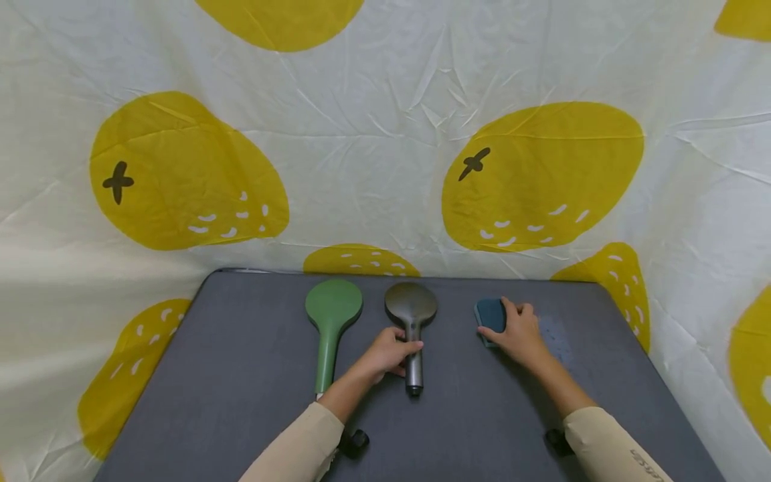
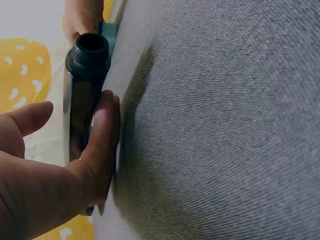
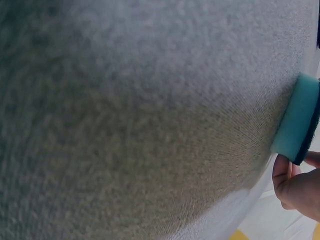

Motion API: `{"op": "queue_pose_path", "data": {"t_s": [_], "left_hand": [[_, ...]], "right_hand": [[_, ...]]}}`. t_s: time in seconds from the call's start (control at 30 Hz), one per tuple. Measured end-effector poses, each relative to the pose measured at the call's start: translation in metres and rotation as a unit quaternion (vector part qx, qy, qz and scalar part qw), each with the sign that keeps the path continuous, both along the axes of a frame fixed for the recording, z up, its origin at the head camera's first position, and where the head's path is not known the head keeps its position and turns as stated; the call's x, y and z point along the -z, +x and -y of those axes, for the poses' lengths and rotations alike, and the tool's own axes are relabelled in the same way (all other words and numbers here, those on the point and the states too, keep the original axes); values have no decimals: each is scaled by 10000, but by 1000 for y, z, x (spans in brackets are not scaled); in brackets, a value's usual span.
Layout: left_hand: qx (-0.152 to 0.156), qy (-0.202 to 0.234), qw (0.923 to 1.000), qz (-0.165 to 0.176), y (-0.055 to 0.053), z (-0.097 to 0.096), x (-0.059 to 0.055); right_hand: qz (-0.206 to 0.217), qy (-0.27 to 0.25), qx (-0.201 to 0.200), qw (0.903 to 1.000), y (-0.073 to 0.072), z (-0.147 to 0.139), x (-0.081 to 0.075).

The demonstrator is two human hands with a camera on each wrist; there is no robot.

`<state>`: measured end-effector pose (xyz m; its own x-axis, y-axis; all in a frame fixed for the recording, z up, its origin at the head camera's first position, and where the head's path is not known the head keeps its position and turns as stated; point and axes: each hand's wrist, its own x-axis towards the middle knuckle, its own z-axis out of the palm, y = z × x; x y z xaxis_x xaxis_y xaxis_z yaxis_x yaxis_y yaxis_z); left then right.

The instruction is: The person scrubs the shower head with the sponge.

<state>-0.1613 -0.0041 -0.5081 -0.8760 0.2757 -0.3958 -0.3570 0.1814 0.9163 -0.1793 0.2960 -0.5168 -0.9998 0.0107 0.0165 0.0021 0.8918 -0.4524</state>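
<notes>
A dark grey shower head (image 1: 412,304) lies face side away from me, its threaded handle end towards me. My left hand (image 1: 388,351) is at its handle. In the left wrist view the nearly straight fingers (image 2: 103,125) are between the handle and the tabletop, and the thumb stands a little apart above it. To the right, my right hand (image 1: 521,331) pinches a teal sponge (image 1: 490,316) between thumb and fingers. The right wrist view shows the sponge's light foam layer (image 3: 296,120) towards the tabletop and its dark scouring layer outward.
A green shower head (image 1: 333,304) lies left of the grey one, its handle end partly behind my left forearm. The dark grey tabletop (image 1: 241,355) has a damp-looking patch (image 1: 555,341) beside my right hand. Lemon-patterned cloth (image 1: 373,167) hangs behind and at the sides.
</notes>
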Motion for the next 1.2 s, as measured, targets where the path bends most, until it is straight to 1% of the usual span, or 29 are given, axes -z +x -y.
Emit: {"op": "queue_pose_path", "data": {"t_s": [0.03, 0.13, 0.27, 0.3, 0.43, 0.53, 0.63, 0.73, 0.83, 1.0, 1.1, 1.2], "left_hand": [[-22, 58, 10000, 31, 0, 1, 1], [-45, 430, 9989, 162, -1, 2, 4], [-44, 931, 9951, 333, -1, 2, 5], [-51, 984, 9945, 347, 0, 2, 5], [-87, 1075, 9934, 392, 2, 2, 5], [-66, 1158, 9925, 397, 2, 2, 4], [-17, 1275, 9910, 403, 2, 3, 4], [20, 1420, 9888, 448, 0, 5, 4], [123, 1511, 9875, 437, -2, 8, 5], [336, 1476, 9874, 452, -4, 11, 5], [362, 1484, 9870, 499, -4, 11, 5], [323, 1577, 9853, 569, -5, 9, 6]], "right_hand": [[-24, 8, -7, 10000, 0, 0, 1], [-91, 34, -31, 9999, 1, 1, 2], [-124, 117, -54, 9998, 1, 3, 0], [-127, 135, -64, 9998, 1, 3, 0], [-193, 132, -95, 9997, 1, 3, 0], [-317, 179, -142, 9992, 0, 3, 1], [-342, 280, -186, 9988, 0, 3, 3], [-275, 351, -197, 9988, -1, 3, 4], [-205, 350, -185, 9990, 0, 4, 4], [-192, 344, -200, 9990, -1, 5, 3], [-188, 372, -208, 9989, -2, 5, 3], [-127, 392, -204, 9989, -3, 5, 3]]}}
